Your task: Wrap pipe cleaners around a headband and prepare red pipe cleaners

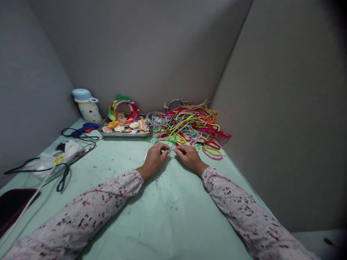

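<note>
Near the middle of the pale green table (173, 206), my left hand (155, 159) and my right hand (189, 157) face each other, fingertips a small gap apart. Each pinches with thumb and index finger. A thin strand seems to span the gap between them, too small to make out clearly. Just beyond my hands lies a tangled pile of colourful fuzzy stems (189, 121), in pink, red, green, yellow and orange. Bent yellow and pink loops (213, 151) rest to the right of my right hand.
At the back left a metal tray (124, 135) holds shells and fuzzy rings (137, 112). Beside it are coiled grey wire (155, 119), a bottle (89, 110) and a blue tool (86, 127). Black cable (63, 177), a plastic bag (72, 148) and a dark object (16, 204) lie left.
</note>
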Demonstrator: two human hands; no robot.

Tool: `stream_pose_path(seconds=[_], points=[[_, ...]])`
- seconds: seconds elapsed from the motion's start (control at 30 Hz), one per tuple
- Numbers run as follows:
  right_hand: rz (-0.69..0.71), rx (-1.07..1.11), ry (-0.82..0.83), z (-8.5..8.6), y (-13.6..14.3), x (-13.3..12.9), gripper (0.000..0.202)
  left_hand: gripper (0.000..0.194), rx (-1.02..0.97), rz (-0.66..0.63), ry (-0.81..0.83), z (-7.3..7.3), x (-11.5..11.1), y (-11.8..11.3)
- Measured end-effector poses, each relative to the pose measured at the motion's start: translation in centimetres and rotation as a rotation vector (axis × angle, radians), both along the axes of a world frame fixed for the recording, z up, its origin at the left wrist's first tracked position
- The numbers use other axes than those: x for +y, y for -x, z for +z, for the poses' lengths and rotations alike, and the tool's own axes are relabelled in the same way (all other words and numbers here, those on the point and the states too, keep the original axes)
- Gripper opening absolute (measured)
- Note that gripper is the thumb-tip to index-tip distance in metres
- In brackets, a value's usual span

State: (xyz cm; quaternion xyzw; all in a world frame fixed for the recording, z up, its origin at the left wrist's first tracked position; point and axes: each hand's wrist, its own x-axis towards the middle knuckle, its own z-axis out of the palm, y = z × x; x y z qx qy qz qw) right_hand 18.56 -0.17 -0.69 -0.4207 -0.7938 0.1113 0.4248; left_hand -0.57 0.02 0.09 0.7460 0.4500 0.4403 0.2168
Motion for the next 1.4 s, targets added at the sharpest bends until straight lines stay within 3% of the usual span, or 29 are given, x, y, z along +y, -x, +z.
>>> stream_pose_path(seconds=[0.4,0.83,1.4], points=[[0.009,-0.005,-0.003,-0.05,-0.03,0.05,0.014,0.008,-0.016,-0.011,0.053,-0.01,0.10,0.02],[-0.017,0.009,0.002,-0.03,-0.04,0.04,0.016,0.012,-0.008,-0.048,-0.037,-0.02,-0.14,0.07],[-0.001,0.014,-0.028,-0.12,-0.01,0.09,0.013,0.011,0.055,-0.003,-0.014,0.27,-0.17,0.03]])
